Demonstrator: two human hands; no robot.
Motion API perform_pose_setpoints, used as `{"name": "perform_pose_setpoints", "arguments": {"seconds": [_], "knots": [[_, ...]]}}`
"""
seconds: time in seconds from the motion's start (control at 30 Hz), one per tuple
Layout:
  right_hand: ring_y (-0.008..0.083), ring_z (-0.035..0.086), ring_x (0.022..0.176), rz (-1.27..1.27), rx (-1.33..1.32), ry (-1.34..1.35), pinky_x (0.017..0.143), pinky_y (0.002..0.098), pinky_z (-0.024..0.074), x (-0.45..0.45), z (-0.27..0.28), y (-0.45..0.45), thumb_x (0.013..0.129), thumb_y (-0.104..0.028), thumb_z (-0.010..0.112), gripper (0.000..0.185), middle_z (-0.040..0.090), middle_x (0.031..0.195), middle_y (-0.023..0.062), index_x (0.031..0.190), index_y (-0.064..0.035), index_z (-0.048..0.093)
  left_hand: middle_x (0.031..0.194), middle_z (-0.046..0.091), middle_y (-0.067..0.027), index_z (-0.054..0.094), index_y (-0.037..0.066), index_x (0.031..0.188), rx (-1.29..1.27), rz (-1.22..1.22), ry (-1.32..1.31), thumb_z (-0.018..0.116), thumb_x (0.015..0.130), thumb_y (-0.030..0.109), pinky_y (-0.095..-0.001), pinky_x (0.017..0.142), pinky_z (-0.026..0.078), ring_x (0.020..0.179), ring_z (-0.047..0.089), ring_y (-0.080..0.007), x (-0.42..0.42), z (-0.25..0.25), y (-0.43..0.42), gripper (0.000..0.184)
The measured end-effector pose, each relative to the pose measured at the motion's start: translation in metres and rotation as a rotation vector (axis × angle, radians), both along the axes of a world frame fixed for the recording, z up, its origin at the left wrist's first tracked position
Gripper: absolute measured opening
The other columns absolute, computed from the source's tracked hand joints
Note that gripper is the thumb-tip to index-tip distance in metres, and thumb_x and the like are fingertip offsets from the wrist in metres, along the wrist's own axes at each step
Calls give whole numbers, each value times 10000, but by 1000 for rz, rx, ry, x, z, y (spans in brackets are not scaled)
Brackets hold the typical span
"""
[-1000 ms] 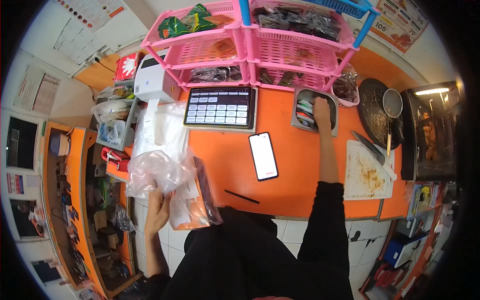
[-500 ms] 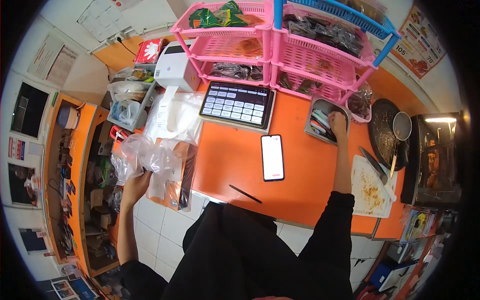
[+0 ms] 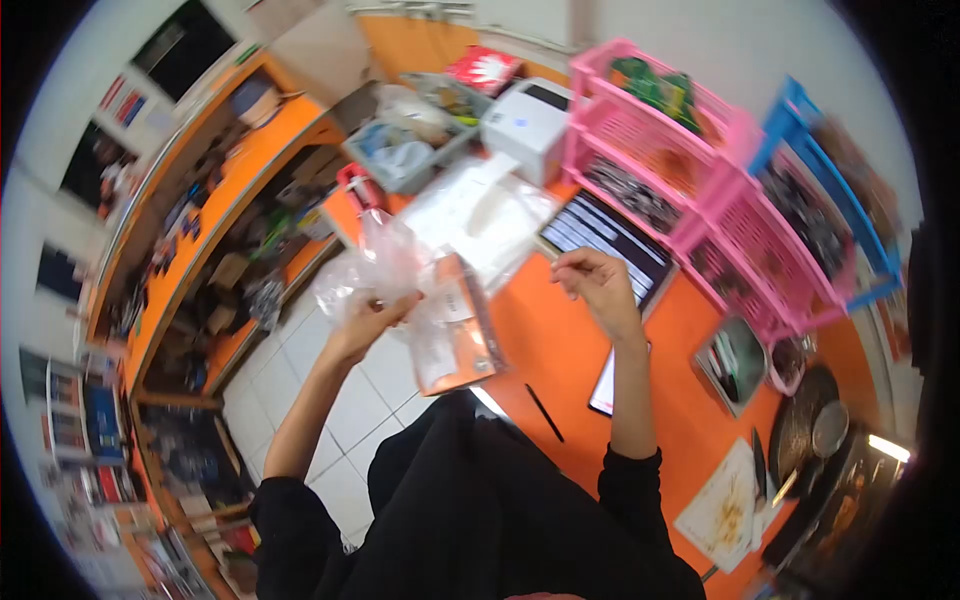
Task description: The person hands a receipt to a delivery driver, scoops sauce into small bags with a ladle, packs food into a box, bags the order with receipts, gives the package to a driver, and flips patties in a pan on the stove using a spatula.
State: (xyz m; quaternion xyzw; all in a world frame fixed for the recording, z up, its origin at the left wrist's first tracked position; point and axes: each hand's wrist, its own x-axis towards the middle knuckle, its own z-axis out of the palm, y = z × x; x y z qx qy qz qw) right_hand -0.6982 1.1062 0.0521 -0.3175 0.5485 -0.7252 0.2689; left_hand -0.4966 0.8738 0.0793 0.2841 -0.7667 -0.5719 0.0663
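Observation:
My left hand [image 3: 368, 328] is closed on a translucent plastic bag [image 3: 385, 255], whose crumpled upper part rises above my fingers. Behind the bag's lower part lies a flat packet with orange and dark print [image 3: 468, 345] at the table edge. My right hand [image 3: 600, 290] is raised over the tablet [image 3: 605, 235] and the phone [image 3: 604, 388], its fingers bent together in a pinch. Anything between those fingertips is too small or blurred to make out. A thin black stick-like object [image 3: 545, 412] rests on the orange table near its front edge.
A label printer [image 3: 525, 125] stands behind clear bags, beside a grey bin [image 3: 405, 175]. Pink tiered racks [image 3: 700, 215] line the back. To the right are a metal container [image 3: 733, 365], a dark pan [image 3: 810, 410], a cutting board [image 3: 715, 510] and a knife [image 3: 758, 465].
My right hand has left the metal container of pens and moved left over the tablet. The view has turned left. My left hand still grips the plastic bag.

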Motion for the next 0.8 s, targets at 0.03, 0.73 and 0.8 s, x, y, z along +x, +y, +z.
{"name": "perform_pose_setpoints", "arguments": {"seconds": [0.03,0.73,0.8], "knots": [[76,537,665,42,-40,67,597,173,418,14,3,-27,818,-75,575,68,577,750,27,852,-16,583,813,626,-43,638,19,927,30,17,44,665,776,245,-235,584,417,689,531,-90,7,0,-5,273],[100,594,699,743,16,405,675,236,481,223,49,-396,679,-9,688,132,628,751,56,786,13,613,926,584,-83,570,18,969,115,343,303,793,627,244,-307,793,452,894,556,-168,210,27,-225,466],[100,593,693,818,31,500,677,230,481,238,51,-422,690,-13,676,119,624,750,55,786,17,611,929,581,-72,567,28,970,53,325,224,800,614,250,-301,802,449,900,553,-166,232,30,-247,480]]}}
